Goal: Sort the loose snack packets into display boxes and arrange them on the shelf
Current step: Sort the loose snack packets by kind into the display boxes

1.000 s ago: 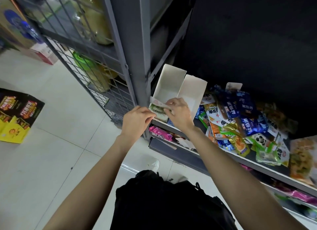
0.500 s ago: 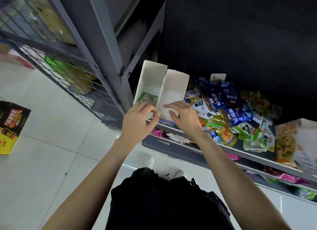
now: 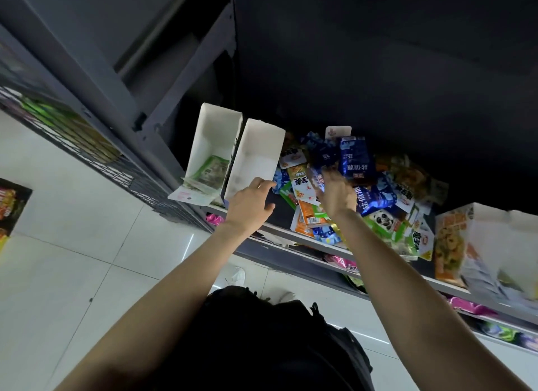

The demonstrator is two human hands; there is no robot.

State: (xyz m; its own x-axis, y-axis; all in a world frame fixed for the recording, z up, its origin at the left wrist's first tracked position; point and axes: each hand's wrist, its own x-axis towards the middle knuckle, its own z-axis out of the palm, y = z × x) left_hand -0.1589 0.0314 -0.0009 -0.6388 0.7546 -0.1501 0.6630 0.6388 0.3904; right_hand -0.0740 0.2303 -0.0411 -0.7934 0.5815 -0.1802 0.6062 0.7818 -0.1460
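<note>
Right hand moved onto packets; shelf

2 white display boxes stand side by side on the shelf; green packets fill the left, loose snack packets heaped beside

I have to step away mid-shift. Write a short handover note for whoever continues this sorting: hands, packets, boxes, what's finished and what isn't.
Left hand: open, fingers against the front of the empty white cardboard display box.
Right hand: blurred, reaching into the heap of loose colourful snack packets on the dark metal shelf; grip unclear.
Done: green packets lie in the neighbouring white box at the shelf's left end.
Left: fill the empty box, sort the heap, arrange boxes.
</note>
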